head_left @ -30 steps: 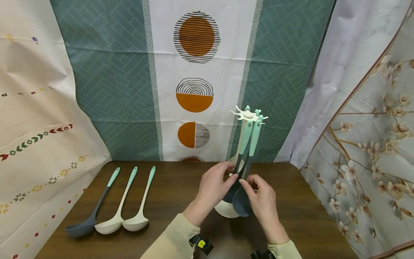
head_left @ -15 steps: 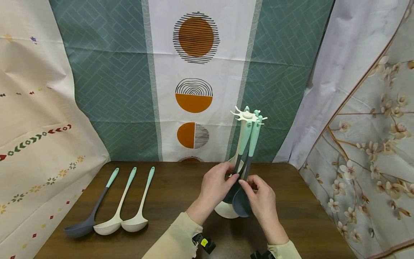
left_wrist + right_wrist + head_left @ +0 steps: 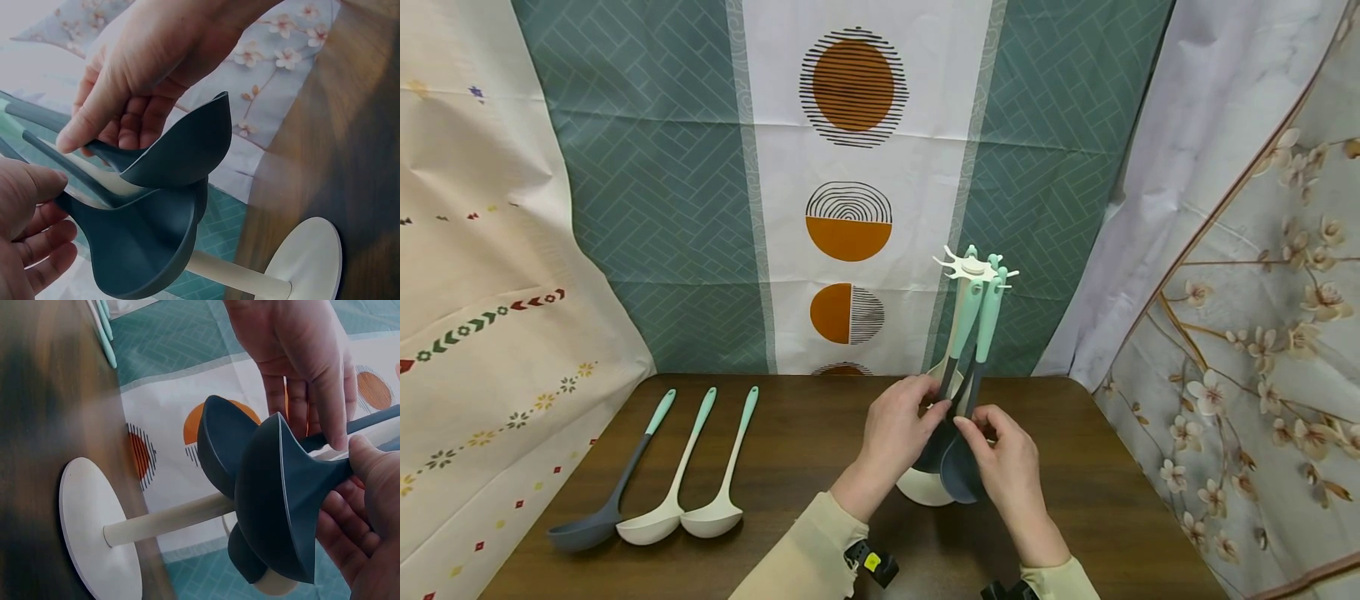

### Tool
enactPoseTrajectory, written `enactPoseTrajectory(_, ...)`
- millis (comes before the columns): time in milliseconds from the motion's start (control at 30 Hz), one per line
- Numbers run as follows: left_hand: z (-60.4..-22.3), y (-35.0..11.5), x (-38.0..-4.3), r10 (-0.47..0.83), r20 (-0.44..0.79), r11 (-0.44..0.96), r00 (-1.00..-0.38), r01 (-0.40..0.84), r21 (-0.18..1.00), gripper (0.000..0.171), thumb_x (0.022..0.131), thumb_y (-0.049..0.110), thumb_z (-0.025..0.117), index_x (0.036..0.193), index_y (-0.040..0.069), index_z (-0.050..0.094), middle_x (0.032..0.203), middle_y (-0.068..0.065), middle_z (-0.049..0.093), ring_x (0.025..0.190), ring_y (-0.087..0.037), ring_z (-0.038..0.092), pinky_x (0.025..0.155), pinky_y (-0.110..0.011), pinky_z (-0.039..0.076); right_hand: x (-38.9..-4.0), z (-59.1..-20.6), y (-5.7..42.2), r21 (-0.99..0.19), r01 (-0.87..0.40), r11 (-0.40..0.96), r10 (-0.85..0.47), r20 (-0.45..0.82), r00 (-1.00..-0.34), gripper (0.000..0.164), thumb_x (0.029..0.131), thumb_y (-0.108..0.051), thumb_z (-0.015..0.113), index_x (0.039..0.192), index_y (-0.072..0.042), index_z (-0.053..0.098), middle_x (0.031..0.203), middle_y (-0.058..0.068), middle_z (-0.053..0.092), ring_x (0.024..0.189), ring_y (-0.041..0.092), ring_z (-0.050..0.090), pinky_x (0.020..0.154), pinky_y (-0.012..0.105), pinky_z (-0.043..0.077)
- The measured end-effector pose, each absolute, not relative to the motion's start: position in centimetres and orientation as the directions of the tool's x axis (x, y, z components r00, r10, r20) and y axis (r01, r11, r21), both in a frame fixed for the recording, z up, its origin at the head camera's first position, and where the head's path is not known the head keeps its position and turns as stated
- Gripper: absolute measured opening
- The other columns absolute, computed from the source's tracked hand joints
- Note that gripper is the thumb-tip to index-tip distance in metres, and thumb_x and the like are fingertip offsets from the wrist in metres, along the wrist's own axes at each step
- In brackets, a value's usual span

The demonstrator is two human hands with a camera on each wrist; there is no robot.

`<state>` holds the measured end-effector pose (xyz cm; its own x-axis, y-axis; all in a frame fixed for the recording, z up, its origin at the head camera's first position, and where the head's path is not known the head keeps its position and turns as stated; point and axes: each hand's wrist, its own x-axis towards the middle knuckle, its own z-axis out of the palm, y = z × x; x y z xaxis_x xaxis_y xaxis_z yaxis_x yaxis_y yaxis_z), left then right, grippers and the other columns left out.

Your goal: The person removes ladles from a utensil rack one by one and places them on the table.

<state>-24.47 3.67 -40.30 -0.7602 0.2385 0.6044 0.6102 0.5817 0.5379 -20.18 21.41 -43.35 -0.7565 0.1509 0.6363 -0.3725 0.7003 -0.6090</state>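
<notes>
A white utensil stand, its round base (image 3: 925, 492) on the table, carries several hanging utensils with mint handles. My left hand (image 3: 898, 429) pinches the neck of one dark grey ladle (image 3: 144, 240), just above its bowl. On the right, my right hand (image 3: 1011, 475) holds the neck of a second dark grey ladle (image 3: 961, 472) between thumb and fingers. Both handles hang at the stand's spoked top (image 3: 973, 267). The two bowls sit close together and overlap in the wrist views. Behind them, a third dark utensil (image 3: 245, 555) is partly hidden.
On the left of the brown table (image 3: 805, 450) lie a dark grey ladle (image 3: 587, 531) and two white ladles, the nearer-to-middle one (image 3: 713, 518) beside the other (image 3: 652, 527). A patterned cloth (image 3: 850, 150) hangs behind, and a floral curtain (image 3: 1247, 400) hangs at the right.
My left hand's ladle has shifted very slightly left at its neck. The right hand keeps its hold in the same place, and the ladles on the table have not moved.
</notes>
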Motion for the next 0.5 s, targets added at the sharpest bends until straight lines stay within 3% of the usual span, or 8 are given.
enactPoseTrajectory(500,-40.25,2.99,-23.8,0.233,0.63,0.573,-0.74,0.629,0.526,0.014,0.098,0.021,0.088,0.106,0.017,0.077,0.093,0.005,0.07,0.077,-0.011,0.058,0.067,-0.026,0.053,-20.22,-43.27,21.43,-0.592,-0.385,0.708,0.136,0.65,-0.748,0.019,0.092,-0.016,0.091,0.096,-0.013,0.073,0.084,-0.004,0.069,0.08,0.016,0.068,0.07,0.037,0.057)
